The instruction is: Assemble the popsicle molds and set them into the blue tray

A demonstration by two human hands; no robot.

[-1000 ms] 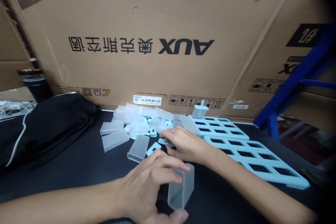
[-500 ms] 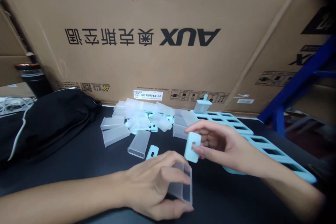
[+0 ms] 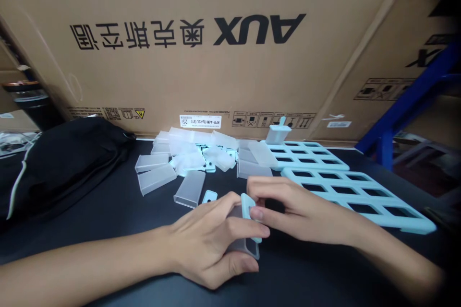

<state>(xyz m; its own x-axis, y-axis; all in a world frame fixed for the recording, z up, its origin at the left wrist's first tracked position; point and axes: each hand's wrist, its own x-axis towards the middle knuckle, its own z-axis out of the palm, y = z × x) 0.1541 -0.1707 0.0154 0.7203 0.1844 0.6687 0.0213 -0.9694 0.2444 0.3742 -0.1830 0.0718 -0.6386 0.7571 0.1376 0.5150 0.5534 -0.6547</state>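
Observation:
My left hand [image 3: 205, 240] is wrapped round a clear ice-pop mould sleeve [image 3: 248, 248], whose open end faces right. Between the thumb and fingers of my right hand [image 3: 288, 208] is a light blue slotted lid [image 3: 247, 205]. The lid stands tilted against the sleeve's open end, and my left fingers partly cover both. Whether it is seated inside the rim cannot be made out. Just beyond my left hand lies another blue lid [image 3: 209, 196], partly hidden by it. A further clear sleeve [image 3: 190, 189] rests behind that.
Several clear sleeves and blue pieces form a pile [image 3: 190, 153] at the back. Two light blue racks [image 3: 324, 176] lie at the right; one assembled mould [image 3: 278, 134] stands upright there. A black cloth bag [image 3: 72, 163] is at left, and a large cardboard box [image 3: 201, 76] walls the back.
My right hand has brought the blue lid left and down to the sleeve's open end. The lid has turned nearly edge-on. The view has shifted slightly.

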